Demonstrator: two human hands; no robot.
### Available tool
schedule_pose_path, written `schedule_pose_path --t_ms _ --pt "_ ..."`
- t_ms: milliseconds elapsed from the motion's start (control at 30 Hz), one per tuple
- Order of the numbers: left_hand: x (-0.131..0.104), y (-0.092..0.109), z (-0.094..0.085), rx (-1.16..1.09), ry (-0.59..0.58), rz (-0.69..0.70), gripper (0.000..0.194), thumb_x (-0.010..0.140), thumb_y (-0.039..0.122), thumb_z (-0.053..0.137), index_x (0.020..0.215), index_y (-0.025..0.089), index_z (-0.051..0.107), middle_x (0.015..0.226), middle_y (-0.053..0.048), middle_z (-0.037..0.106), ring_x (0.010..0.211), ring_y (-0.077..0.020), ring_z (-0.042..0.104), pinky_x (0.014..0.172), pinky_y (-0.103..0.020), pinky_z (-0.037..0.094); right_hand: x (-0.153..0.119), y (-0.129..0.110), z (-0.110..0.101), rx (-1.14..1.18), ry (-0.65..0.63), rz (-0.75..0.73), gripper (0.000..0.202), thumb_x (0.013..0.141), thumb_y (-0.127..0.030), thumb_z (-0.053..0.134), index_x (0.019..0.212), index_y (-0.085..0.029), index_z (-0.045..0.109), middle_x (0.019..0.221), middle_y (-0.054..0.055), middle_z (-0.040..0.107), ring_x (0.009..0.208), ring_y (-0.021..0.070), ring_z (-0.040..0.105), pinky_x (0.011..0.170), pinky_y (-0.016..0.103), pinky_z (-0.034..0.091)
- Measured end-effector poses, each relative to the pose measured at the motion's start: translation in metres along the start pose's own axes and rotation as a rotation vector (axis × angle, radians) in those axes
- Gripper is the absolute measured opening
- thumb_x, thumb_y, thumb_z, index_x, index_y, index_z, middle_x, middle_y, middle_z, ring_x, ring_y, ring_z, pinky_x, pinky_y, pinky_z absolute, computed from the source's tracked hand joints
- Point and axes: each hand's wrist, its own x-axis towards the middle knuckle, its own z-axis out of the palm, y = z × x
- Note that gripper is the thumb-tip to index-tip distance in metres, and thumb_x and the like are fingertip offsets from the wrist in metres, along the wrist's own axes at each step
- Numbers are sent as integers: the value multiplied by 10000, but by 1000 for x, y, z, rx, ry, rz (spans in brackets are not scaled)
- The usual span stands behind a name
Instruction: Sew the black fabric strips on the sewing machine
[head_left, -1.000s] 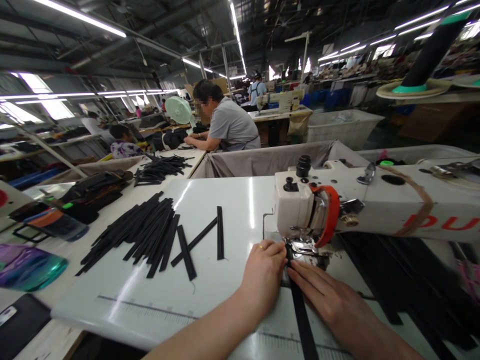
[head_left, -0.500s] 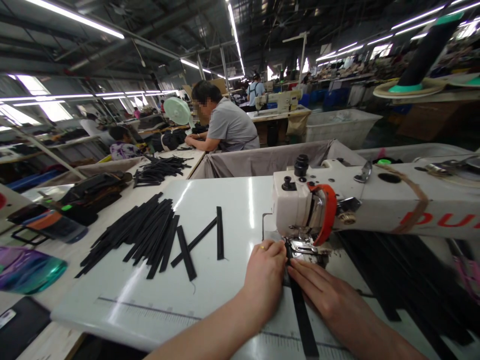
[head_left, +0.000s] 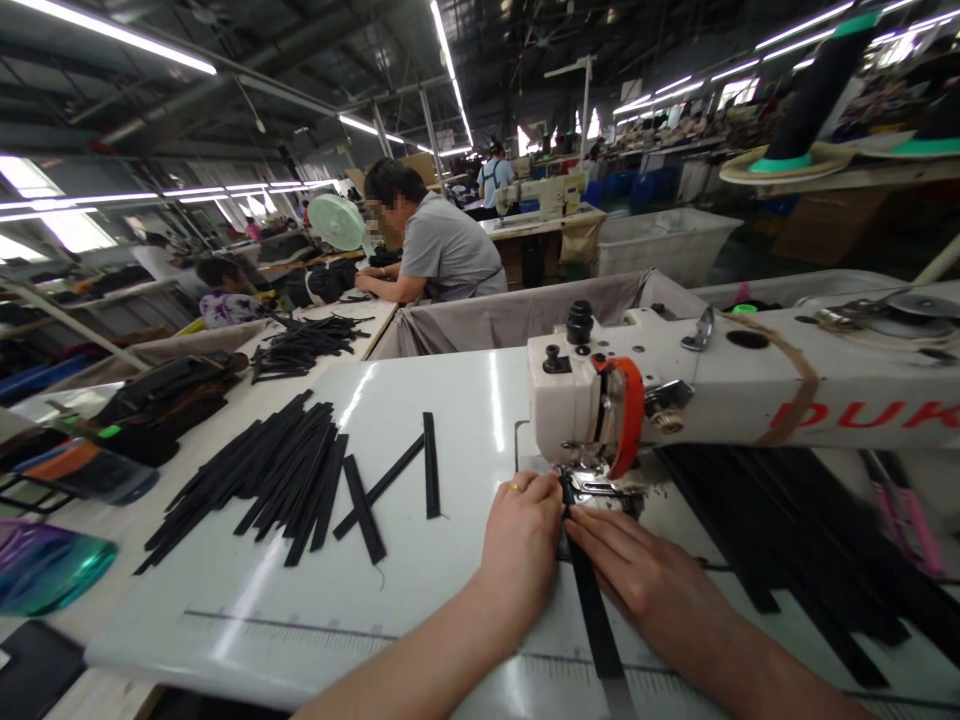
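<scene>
This is a garment or leather-goods sewing factory floor. An industrial sewing machine stands on a white worktable directly beyond the hands, with cut black strips stacked to their left. Farther off, a seated person works at another bench, more machines stand in rows, and strip lights run under a bare steel roof.

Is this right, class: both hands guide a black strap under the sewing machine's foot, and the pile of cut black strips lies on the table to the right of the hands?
Not quite. The left hand and right hand do guide the black strap at the sewing machine, but the head view shows the pile of cut black strips to their left.
</scene>
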Motion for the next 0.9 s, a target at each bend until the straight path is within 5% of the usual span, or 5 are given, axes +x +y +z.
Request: schedule_pose_path --t_ms 900 --pt "6 5 -3 -1 -49 -80 169 956 125 486 901 183 635 1027 -57 659 931 -229 554 816 -379 487 4 1 4 25 8 38 363 920 -39 375 1191 -80 613 1110 129 682 1061 245 622 880 370 580"
